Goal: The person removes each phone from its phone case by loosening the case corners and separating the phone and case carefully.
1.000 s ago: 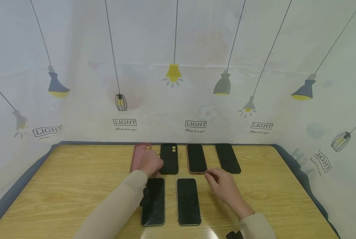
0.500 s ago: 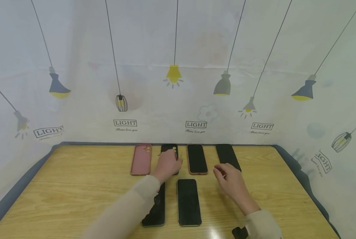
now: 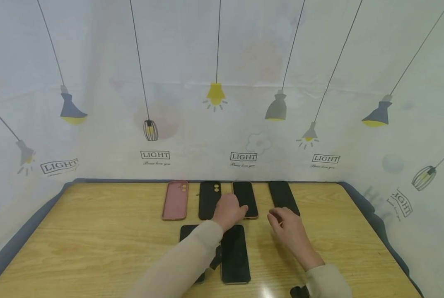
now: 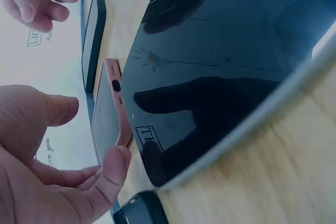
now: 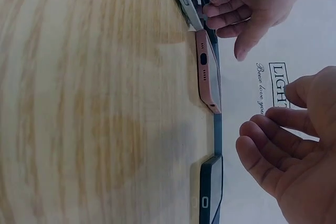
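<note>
My left hand [image 3: 227, 210] hovers at the lower left of a phone in a pink case [image 3: 245, 198], overlapping it in the head view. In the left wrist view its thumb and fingers are spread, a fingertip right at that case's [image 4: 116, 98] corner. A black phone case [image 3: 208, 203] with camera holes lies just left of this hand. My right hand [image 3: 288, 229] hangs with relaxed fingers, holding nothing, in front of a dark phone [image 3: 283, 195] whose edge looks dark-cased in the right wrist view. An uncased phone [image 3: 235, 258] lies below my left hand.
At the far left of the back row is an empty pink phone case [image 3: 175, 202]. Another uncased phone [image 3: 187, 231] is mostly hidden under my left sleeve [image 3: 184, 265]. Behind the wooden table [image 3: 95, 231] stands a lamp-printed cloth backdrop [image 3: 192, 136].
My left hand has moved rightward from the pink case, past the black case, to the pink-cased phone. The right hand shifted slightly right. The phones and cases stayed put.
</note>
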`<state>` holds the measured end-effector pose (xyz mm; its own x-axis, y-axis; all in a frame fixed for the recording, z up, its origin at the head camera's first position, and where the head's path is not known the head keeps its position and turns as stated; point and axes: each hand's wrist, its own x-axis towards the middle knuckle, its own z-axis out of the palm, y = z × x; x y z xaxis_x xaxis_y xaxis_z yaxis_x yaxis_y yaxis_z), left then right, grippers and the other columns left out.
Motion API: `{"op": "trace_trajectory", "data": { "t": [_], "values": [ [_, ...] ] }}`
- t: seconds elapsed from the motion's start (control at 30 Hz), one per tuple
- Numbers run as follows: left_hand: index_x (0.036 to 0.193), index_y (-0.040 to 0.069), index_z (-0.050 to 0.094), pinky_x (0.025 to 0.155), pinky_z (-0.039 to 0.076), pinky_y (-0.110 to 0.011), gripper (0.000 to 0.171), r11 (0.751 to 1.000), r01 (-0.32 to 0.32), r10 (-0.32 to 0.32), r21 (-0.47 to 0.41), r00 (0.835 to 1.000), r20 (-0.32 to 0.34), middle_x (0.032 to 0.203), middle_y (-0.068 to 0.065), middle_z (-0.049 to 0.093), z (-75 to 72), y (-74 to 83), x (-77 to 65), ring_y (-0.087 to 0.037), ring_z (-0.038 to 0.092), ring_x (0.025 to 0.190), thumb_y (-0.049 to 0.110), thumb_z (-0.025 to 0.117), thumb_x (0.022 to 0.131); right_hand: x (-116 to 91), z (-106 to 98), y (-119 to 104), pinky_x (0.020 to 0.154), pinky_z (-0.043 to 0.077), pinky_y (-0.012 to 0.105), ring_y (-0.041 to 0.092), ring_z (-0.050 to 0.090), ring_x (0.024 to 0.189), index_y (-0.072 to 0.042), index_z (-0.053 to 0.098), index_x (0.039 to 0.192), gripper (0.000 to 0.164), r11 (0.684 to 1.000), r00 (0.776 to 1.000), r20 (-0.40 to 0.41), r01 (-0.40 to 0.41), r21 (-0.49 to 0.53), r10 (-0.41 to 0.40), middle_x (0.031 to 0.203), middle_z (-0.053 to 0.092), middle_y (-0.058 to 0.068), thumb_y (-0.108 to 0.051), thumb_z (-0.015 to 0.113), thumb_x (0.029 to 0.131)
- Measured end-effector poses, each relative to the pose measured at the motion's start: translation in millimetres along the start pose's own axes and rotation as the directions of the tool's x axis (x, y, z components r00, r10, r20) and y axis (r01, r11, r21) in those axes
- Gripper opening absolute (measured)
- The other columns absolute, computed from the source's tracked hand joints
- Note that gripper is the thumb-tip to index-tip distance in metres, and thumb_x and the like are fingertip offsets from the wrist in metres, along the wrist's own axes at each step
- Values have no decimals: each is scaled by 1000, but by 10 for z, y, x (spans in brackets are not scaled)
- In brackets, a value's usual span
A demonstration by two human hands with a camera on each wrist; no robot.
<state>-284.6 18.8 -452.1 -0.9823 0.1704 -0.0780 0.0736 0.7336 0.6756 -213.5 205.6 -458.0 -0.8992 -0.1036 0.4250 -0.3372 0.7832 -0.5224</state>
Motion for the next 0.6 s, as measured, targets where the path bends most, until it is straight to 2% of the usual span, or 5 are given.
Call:
{"op": "trace_trajectory", "data": {
  "t": [0.27,0.33,0.47,0.53,0.6],
  "values": [
    [52,11,54,54,51,-32,55,983,31,-27,180,999,-27,63,-4,57,198,75,114,-20,58,60,36,74,96,-21,27,30,70,61,35,20,67,81,3,74,107,13,1000,1000,17,-26,9,26,92,70,9,-6,68,99],
    [60,6,65,64,57,-35,50,967,41,-31,253,999,-45,74,-8,65,238,99,151,-22,63,71,40,74,95,-27,26,34,70,61,35,20,67,82,3,74,108,14,1000,999,17,-28,13,28,93,70,9,-6,68,99],
    [86,1,78,84,59,-41,51,909,55,-30,413,997,-68,95,-11,74,296,152,215,-26,67,90,51,73,93,-35,24,44,70,61,35,21,67,82,4,74,108,14,1000,1000,10,-21,21,21,94,70,10,-6,69,99],
    [95,1,79,86,59,-41,53,887,63,-36,458,997,-67,98,-11,75,308,183,232,-26,68,92,54,73,92,-35,22,52,70,61,35,21,67,81,4,74,108,14,1000,1000,6,-18,21,17,93,70,10,-6,69,99],
    [98,1,79,88,59,-42,54,884,74,-51,461,997,-61,99,-11,75,307,215,245,-27,67,93,54,74,91,-31,19,62,69,61,34,21,67,81,4,74,107,13,1000,1000,1,-15,14,15,93,70,10,-5,69,98]
  ]
}}
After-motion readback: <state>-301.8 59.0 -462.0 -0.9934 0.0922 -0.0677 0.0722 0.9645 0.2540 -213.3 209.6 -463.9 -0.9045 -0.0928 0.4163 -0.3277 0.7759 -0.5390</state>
